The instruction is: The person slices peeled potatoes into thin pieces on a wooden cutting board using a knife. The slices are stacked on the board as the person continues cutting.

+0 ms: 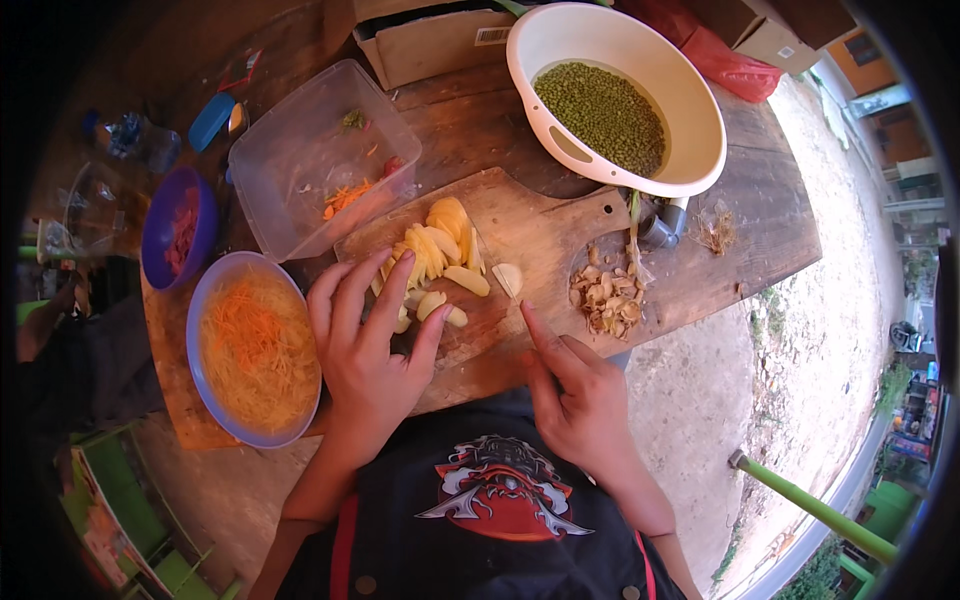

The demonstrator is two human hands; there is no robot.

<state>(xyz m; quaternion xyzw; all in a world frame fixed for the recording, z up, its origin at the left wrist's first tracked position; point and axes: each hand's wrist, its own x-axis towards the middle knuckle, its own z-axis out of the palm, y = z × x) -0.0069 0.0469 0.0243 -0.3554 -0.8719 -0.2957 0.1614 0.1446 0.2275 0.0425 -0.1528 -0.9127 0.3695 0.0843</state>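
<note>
My right hand (574,382) grips a knife (496,266), its index finger laid along the blade's spine; the handle is hidden in the hand. A pale flat slice (508,279) lies against the blade on the wooden cutting board (525,214). My left hand (375,337) is spread, palm down, over the board's left part, its fingertips beside yellowish peeled pieces (432,304), perhaps potato; whether it touches them I cannot tell. Behind them sits a heap of thin yellow slices (431,244).
Brown peelings (607,296) lie right of the board. A white basin (525,82) of green beans in water stands behind. At left are a clear plastic box (292,150), a bowl of shredded vegetables (196,360) and a purple bowl (154,240). A cardboard box (427,52) stands at the back.
</note>
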